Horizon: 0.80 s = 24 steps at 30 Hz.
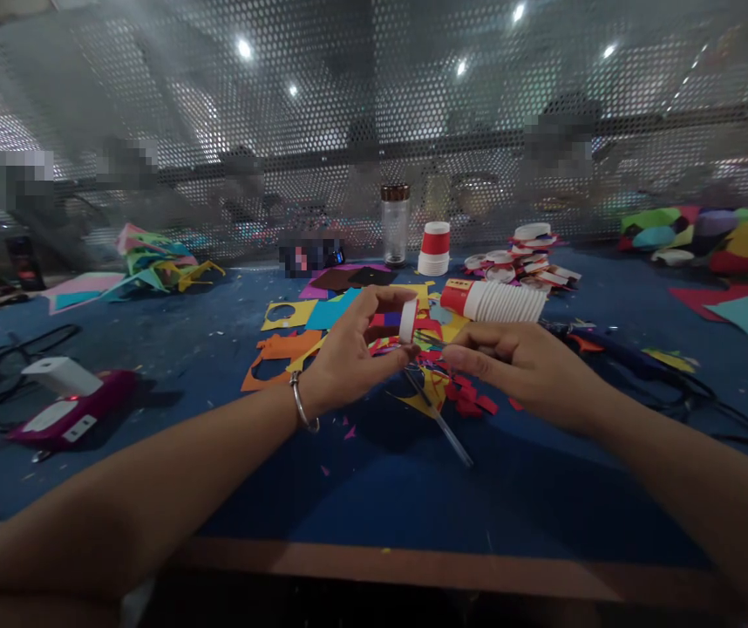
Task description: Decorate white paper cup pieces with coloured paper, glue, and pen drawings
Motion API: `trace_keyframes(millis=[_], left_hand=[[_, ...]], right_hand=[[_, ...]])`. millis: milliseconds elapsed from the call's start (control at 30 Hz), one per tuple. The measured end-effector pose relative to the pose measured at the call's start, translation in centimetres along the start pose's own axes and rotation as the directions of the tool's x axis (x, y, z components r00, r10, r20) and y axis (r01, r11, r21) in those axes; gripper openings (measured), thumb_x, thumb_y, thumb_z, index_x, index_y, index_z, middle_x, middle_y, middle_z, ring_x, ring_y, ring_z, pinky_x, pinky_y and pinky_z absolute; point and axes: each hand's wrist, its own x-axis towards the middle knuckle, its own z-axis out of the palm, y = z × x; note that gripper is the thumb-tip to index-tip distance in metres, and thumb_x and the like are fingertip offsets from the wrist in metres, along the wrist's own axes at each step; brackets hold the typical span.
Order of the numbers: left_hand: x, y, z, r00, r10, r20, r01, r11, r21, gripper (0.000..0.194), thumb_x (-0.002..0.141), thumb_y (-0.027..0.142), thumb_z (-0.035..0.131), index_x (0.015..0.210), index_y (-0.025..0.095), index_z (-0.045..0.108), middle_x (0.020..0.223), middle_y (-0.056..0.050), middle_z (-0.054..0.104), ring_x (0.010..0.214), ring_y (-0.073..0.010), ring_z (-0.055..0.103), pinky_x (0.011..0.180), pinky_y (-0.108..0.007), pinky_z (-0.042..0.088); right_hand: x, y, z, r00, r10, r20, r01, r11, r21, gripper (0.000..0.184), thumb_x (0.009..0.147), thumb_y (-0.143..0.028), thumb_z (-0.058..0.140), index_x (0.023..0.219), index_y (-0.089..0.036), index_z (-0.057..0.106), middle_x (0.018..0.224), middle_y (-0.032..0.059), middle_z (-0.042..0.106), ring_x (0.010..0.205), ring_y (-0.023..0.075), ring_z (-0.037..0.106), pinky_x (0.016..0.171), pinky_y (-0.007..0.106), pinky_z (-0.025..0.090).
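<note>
My left hand (354, 349), a bracelet at its wrist, is closed around a short white piece of a paper cup (408, 321), held on edge between thumb and fingers. My right hand (518, 362) is closed, its fingertips on a thin, dark-bladed tool (427, 338) that points at the cup piece. Its handle is hidden in the fingers, so its exact kind is unclear. Beneath the hands lie red paper scraps (469, 394) and a clear-barrelled pen (443, 423). A stack of red and white paper cups (505, 301) lies sideways just beyond my right hand.
Upright stacked cups (436, 249) and a clear bottle (395, 227) stand at the back. Cut cup pieces (534, 257) are piled right of them. Orange and yellow cut paper (282, 349) lies left of centre. A purple power strip (79, 414) and cables (694, 371) flank the work.
</note>
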Motion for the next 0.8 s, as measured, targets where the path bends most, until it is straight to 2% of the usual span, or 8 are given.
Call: trace_keyframes(millis=[167, 333, 567, 800], left_hand=[[-0.04, 0.08, 0.11, 1.000, 0.006, 0.026, -0.007, 1.000, 0.006, 0.047, 0.083, 0.023, 0.077, 0.124, 0.020, 0.055, 0.127, -0.010, 0.060, 0.113, -0.0180, 0.067, 0.101, -0.034, 0.061], [-0.09, -0.04, 0.18, 0.998, 0.046, 0.040, -0.049, 0.997, 0.055, 0.045, 0.084, 0.024, 0.077, 0.124, 0.020, 0.057, 0.127, -0.011, 0.060, 0.116, -0.0201, 0.065, 0.102, -0.037, 0.061], [-0.12, -0.13, 0.05, 0.989, 0.138, 0.051, -0.142, 0.985, 0.100, 0.043, 0.087, 0.021, 0.075, 0.126, 0.021, 0.059, 0.126, -0.009, 0.060, 0.119, -0.0189, 0.064, 0.104, -0.036, 0.060], [-0.13, 0.19, -0.14, 0.965, 0.255, 0.061, -0.262, 0.940, 0.220, 0.044, 0.088, 0.018, 0.073, 0.129, 0.022, 0.060, 0.132, -0.010, 0.062, 0.126, -0.0194, 0.061, 0.101, -0.034, 0.060]], right_hand=[[0.10, -0.03, -0.23, 1.000, 0.005, 0.002, -0.005, 0.998, 0.055, 0.051, 0.092, -0.067, 0.056, 0.069, -0.022, 0.057, 0.055, -0.0066, 0.034, 0.049, 0.0089, 0.028, 0.047, 0.028, 0.021], [0.15, -0.06, -0.14, 1.000, -0.012, -0.012, 0.013, 0.999, 0.049, 0.061, 0.088, -0.078, 0.055, 0.066, -0.021, 0.058, 0.056, -0.0059, 0.035, 0.049, 0.0085, 0.030, 0.046, 0.027, 0.021], [0.10, 0.17, -0.13, 1.000, -0.013, 0.021, 0.012, 0.999, 0.051, 0.058, 0.092, -0.073, 0.053, 0.066, -0.021, 0.054, 0.056, -0.0070, 0.031, 0.049, 0.0077, 0.026, 0.045, 0.027, 0.021], [0.08, 0.23, -0.25, 0.999, -0.034, 0.042, 0.029, 0.995, 0.099, 0.062, 0.091, -0.078, 0.052, 0.065, -0.022, 0.050, 0.055, -0.0073, 0.031, 0.049, 0.0074, 0.025, 0.044, 0.027, 0.019]])
